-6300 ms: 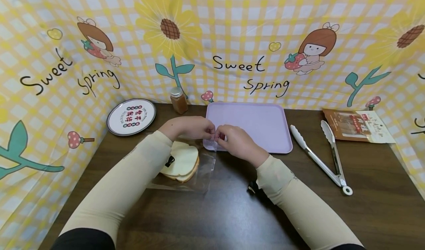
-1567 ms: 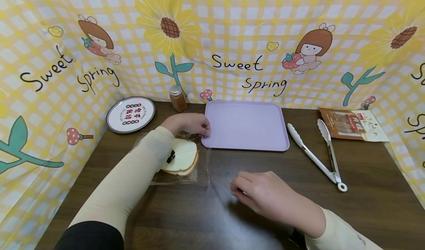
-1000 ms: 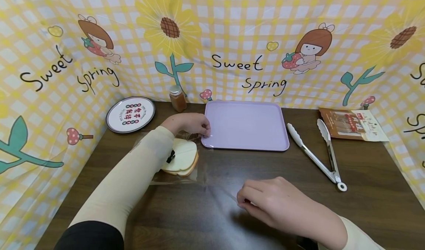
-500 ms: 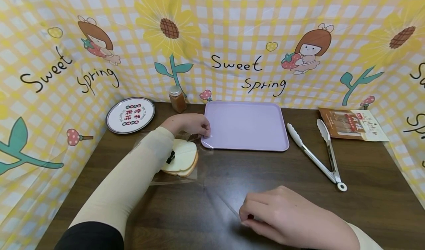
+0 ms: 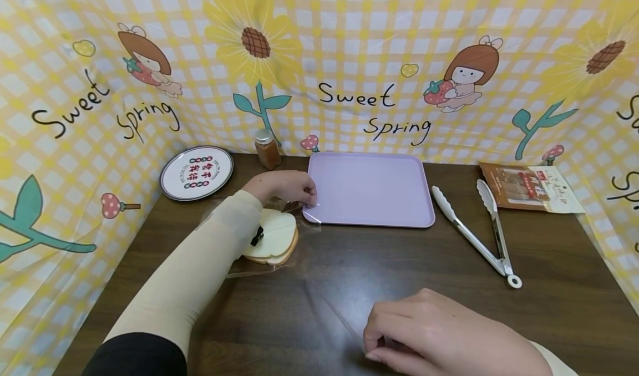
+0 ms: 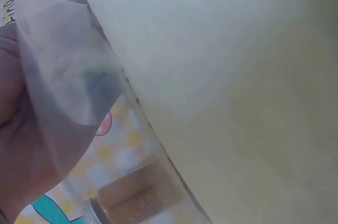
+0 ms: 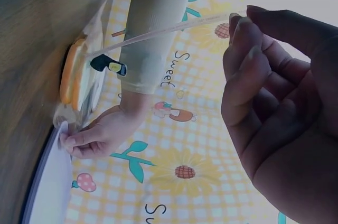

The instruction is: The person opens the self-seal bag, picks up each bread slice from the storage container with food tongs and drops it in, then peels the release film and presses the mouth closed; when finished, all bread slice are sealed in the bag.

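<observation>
Two slices of white bread (image 5: 274, 234) lie in a clear plastic bag (image 5: 249, 273) left of the lilac tray (image 5: 369, 190). My left hand (image 5: 287, 187) pinches the far right corner of the bag, beside the tray's left edge. A thin clear plastic strip (image 5: 336, 312) runs from the bag towards the near right. Its end is pinched between thumb and forefinger of my right hand (image 5: 424, 331), which also shows large in the right wrist view. The same taut strip (image 7: 179, 26) leads there to the bread. Loose film (image 6: 63, 71) covers part of the left hand in the left wrist view.
A round white plate (image 5: 197, 173) and a jar of brown powder or sauce (image 5: 268, 151) stand at the back left. To the right lie spread metal tongs (image 5: 474, 237) and a brown and white food packet (image 5: 531, 187). A patterned cloth hangs behind the table.
From beside the left hand at the tray, my right hand has moved towards the near right, drawing the plastic strip out long. The left hand stays at the bag's corner.
</observation>
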`<state>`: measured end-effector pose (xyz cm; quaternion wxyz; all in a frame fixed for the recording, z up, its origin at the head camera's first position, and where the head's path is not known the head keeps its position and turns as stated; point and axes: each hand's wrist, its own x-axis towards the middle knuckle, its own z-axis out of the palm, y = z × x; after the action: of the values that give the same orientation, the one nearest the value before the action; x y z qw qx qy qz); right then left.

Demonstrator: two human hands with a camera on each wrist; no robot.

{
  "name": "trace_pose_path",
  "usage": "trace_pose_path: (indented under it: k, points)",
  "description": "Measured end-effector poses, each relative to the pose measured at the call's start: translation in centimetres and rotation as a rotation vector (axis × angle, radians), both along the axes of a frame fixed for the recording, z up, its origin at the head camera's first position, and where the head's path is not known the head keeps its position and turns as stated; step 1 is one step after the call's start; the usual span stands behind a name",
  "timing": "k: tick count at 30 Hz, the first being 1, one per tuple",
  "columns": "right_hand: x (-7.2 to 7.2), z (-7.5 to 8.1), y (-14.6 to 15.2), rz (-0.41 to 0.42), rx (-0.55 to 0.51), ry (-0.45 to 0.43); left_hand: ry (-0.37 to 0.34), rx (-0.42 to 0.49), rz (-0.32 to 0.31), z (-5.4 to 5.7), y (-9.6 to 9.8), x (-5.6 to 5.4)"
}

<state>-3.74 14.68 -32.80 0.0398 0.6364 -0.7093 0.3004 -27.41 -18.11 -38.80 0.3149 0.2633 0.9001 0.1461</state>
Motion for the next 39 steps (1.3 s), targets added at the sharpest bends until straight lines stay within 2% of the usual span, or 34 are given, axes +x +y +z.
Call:
trace_pose_path:
  k: [7,10,13,18,20,26,28,30,33,39]
  points:
    - [0.1,0.4,0.2,0.042,0.008,-0.011,0.003,-0.009,0.005,0.0,0.1,0.1]
    - [0.1,0.6,0.4,0.045,0.007,-0.091,0.004,-0.016,0.004,0.0,0.1,0.1]
    - [0.1,0.7,0.7,0.009,-0.014,-0.180,0.000,-0.017,0.004,-0.1,0.1,0.0]
    - [-0.8,0.0,1.5,-0.111,-0.071,-0.225,-0.017,-0.011,0.012,-0.3,-0.2,-0.1]
    - [-1.5,-0.5,1.9,-0.176,-0.081,-0.273,-0.021,-0.005,0.016,-0.4,-0.3,-0.1]
    - [-5.0,-2.4,3.9,-0.423,-0.003,-0.622,-0.042,0.025,0.033,-0.2,-0.5,0.0]
    - [-6.2,-3.2,4.6,-0.513,0.046,-0.691,-0.050,0.034,0.041,-0.1,-0.5,0.1]
    - [-7.2,-3.9,5.4,-0.596,0.093,-0.717,-0.056,0.040,0.046,0.0,-0.5,0.3]
    - [-8.4,-4.9,6.3,-0.693,0.152,-0.711,-0.047,0.042,0.044,0.0,-0.6,0.5]
    - [-9.8,-6.2,7.6,-0.826,0.241,-0.673,-0.024,0.054,0.043,-0.2,-1.2,0.9]
